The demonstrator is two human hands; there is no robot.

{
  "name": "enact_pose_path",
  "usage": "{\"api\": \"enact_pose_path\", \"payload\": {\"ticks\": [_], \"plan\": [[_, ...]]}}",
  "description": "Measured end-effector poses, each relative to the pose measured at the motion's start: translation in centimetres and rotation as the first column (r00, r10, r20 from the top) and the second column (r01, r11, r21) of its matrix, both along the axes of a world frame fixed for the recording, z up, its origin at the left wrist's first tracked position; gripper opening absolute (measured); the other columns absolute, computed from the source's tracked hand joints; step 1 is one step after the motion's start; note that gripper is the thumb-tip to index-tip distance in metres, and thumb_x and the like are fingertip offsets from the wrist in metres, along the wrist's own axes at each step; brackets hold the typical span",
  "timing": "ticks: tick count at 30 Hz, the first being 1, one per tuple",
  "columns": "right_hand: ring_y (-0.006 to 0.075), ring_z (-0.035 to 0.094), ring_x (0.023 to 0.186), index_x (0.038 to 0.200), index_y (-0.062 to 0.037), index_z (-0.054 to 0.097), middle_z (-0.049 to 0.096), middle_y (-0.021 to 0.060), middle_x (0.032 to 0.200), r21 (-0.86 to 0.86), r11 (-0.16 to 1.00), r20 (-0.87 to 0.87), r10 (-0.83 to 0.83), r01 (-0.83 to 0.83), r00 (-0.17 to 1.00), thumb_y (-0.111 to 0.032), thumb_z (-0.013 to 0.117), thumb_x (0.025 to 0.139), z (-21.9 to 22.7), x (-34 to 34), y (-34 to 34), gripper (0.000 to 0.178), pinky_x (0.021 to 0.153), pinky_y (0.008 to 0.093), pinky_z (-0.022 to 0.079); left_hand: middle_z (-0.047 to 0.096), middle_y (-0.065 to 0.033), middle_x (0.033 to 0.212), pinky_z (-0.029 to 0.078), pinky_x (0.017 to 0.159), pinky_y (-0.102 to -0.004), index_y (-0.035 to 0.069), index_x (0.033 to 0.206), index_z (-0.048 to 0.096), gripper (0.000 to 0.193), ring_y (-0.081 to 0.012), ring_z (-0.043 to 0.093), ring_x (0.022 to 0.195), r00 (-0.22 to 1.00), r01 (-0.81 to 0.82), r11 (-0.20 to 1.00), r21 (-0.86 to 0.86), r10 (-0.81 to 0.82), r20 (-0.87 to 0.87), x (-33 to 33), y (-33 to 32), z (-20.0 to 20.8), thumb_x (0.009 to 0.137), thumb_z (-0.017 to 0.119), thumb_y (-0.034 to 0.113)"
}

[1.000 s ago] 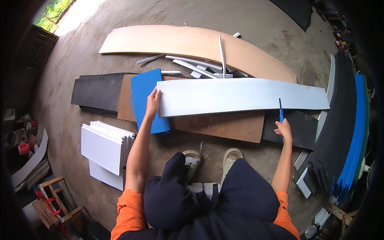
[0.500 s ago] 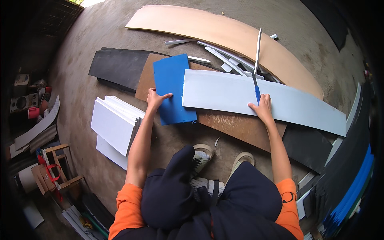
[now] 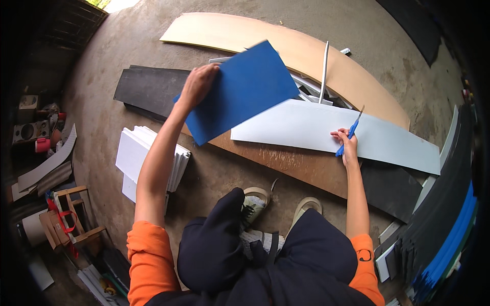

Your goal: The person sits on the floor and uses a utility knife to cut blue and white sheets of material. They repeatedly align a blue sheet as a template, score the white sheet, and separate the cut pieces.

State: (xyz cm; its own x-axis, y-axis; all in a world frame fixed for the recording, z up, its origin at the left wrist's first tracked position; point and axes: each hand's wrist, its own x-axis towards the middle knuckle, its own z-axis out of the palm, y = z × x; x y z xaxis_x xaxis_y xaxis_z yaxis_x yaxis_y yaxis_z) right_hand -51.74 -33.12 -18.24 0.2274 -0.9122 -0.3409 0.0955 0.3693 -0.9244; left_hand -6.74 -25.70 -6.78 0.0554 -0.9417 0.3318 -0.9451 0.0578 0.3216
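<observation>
Blue sheet [image 3: 240, 92] lifted, tilted above brown board [image 3: 286, 163], left edge gripped by left hand [image 3: 198, 84]. Right hand [image 3: 346, 143] closed around blue cutter [image 3: 349, 131], resting on long white panel [image 3: 332, 132] atop brown board. White sheet stack [image 3: 138, 153] left of board.

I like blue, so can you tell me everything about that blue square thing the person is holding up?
The blue sheet is a flat, thin, stiff-looking panel, plain blue, roughly rectangular with sharp corners. It is lifted off the floor and tilted, slightly blurred. The left hand grips its left edge; nothing else seems to touch it. It hangs above the brown board and the long white sheet.
</observation>
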Motion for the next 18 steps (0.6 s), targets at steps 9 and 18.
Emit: {"api": "enact_pose_path", "payload": {"ticks": [9, 18], "plan": [[0.0224, 0.061, 0.074, 0.078, -0.0054, 0.036, 0.048, 0.0113, 0.089, -0.059, 0.971, -0.122, -0.238, 0.232, 0.964, 0.000, 0.050, 0.081, -0.5, -2.4, 1.4, 0.015, 0.068, 0.0305, 0.051, 0.059, -0.0108, 0.095, 0.039, 0.083, -0.0387, 0.005, 0.098, 0.053, 0.021, -0.0247, 0.054, 0.095, 0.927, 0.374, 0.889, 0.263, -0.371, -0.063, -11.9, -4.5, -9.8, 0.090, 0.040, 0.020], [0.0219, 0.054, 0.080, 0.089, 0.0064, 0.046, 0.051, 0.0130, 0.091, -0.379, 0.623, -0.600, -0.729, 0.684, 0.331, -0.012, 0.061, 0.075, -1.1, -8.1, -1.0, 0.027, 0.073, 0.0328, 0.046, 0.049, -0.0097, 0.099, 0.037, 0.080, -0.0366, 0.007, 0.098, 0.053, 0.035, -0.0253, 0.046, 0.095, 0.981, 0.184, 0.981, 0.054, -0.186, 0.045, -15.1, -4.9, -12.1, 0.083, 0.053, 0.038]]}}
